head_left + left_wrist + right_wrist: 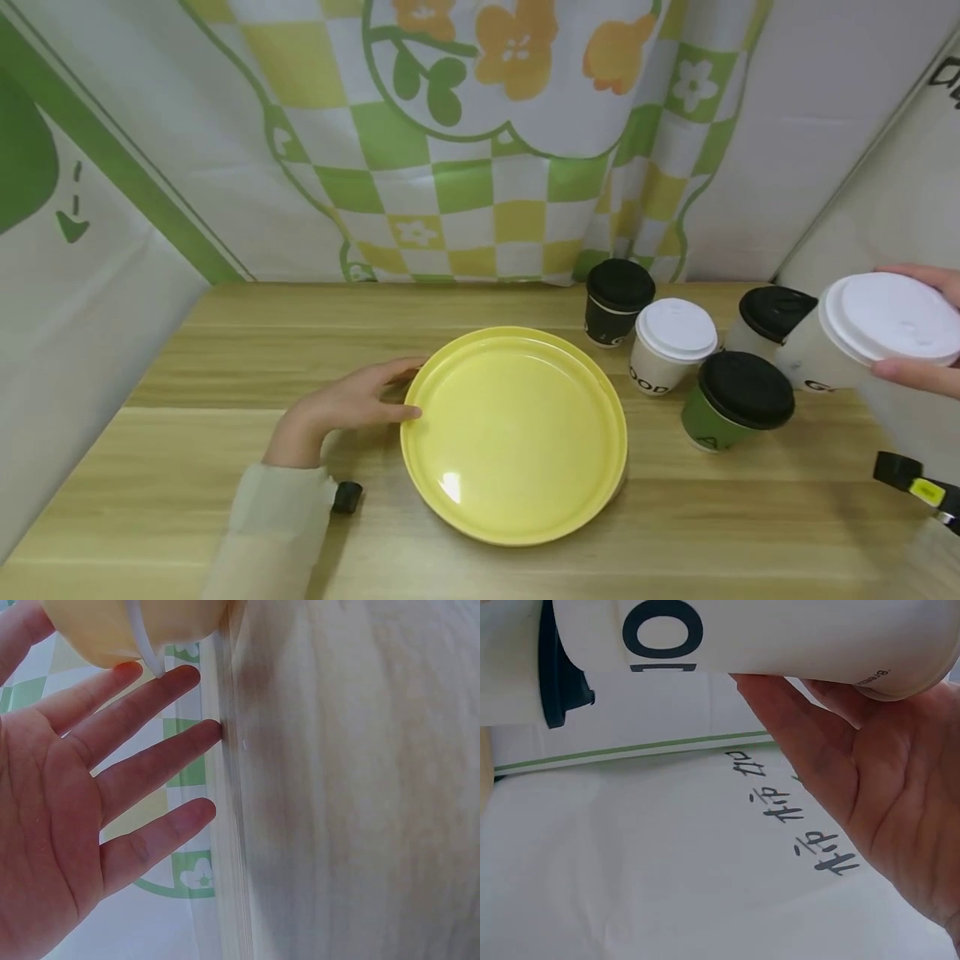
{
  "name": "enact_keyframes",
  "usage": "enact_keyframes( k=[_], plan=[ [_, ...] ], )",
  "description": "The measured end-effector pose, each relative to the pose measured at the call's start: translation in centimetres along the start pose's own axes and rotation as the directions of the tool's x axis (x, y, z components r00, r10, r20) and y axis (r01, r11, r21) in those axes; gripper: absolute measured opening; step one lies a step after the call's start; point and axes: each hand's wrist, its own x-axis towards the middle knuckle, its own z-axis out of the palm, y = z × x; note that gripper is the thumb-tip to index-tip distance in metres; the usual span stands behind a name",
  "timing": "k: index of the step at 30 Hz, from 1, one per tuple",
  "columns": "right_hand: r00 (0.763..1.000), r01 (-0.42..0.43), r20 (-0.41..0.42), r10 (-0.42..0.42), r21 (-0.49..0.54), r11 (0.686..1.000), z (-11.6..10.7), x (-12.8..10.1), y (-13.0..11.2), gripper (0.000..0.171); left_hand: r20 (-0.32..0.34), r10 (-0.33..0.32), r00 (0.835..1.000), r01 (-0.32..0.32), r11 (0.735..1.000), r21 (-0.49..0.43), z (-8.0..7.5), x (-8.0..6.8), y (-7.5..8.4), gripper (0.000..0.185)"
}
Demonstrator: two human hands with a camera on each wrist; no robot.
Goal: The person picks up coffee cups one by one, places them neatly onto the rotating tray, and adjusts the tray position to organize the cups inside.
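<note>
- While the right hand [926, 333] carries the white cup [862, 342] tilted on its side in the air, the cup could slip or its lid [892, 317] could pop off, since in the head view only a finger above the lid and one below it show.
- If that cup swings down low toward the left, it may knock the green cup [731, 404] or the black-lidded cup [772, 317] standing just beyond the fingertips.
- The plate [513, 433] may skid on the table [225, 350] if the left hand [345, 408] pushes its rim harder.
- Right fingers: curled round the white cup; the right wrist view shows the palm [885, 795] under the cup's wall [780, 637].
- Left fingers [142, 712]: straight and spread, holding nothing; the tips touch the plate's near-left rim, with the palm flat on the table beside it.
- Past the plate from the left fingers stand a black cup [617, 302] and a white-lidded cup [670, 343].
</note>
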Motion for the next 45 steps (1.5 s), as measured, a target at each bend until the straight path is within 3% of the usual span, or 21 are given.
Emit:
enact_keyframes(
  k=[4,15,18,24,29,37,45],
  plan=[
    [1.000,0.020,-0.016,-0.020,-0.031,0.999,-0.3,0.2,-1.4,0.102,0.007,-0.004,1.000,0.004,1.000,-0.019,0.1,0.3,0.1,0.071],
    [0.991,0.044,0.116,-0.064,0.168,0.985,0.0,3.0,-5.4,0.101,0.001,-0.013,1.000,0.013,1.000,0.009,0.0,0.0,-0.2,0.071],
    [0.981,0.089,0.152,-0.122,0.210,0.974,0.4,3.9,-6.9,0.101,0.004,-0.019,1.000,0.019,1.000,0.003,0.1,0.1,-0.2,0.070],
    [0.939,0.194,0.219,-0.267,0.306,0.932,1.5,4.8,-9.4,0.101,0.005,-0.024,1.000,0.024,1.000,-0.009,0.1,0.0,-0.2,0.071],
    [0.907,0.198,0.283,-0.312,0.368,0.908,2.6,4.9,-10.9,0.100,0.003,-0.021,1.000,0.021,1.000,-0.018,0.2,0.0,-0.1,0.073],
    [0.844,0.216,0.337,-0.417,0.498,0.840,4.5,5.0,-12.6,0.097,-0.004,-0.037,0.999,0.037,0.999,-0.015,0.1,0.0,0.1,0.073],
    [0.792,0.224,0.397,-0.465,0.518,0.825,6.8,5.0,-13.6,0.093,0.000,-0.031,1.000,0.031,0.999,-0.007,0.0,0.1,0.0,0.072]
  ],
)
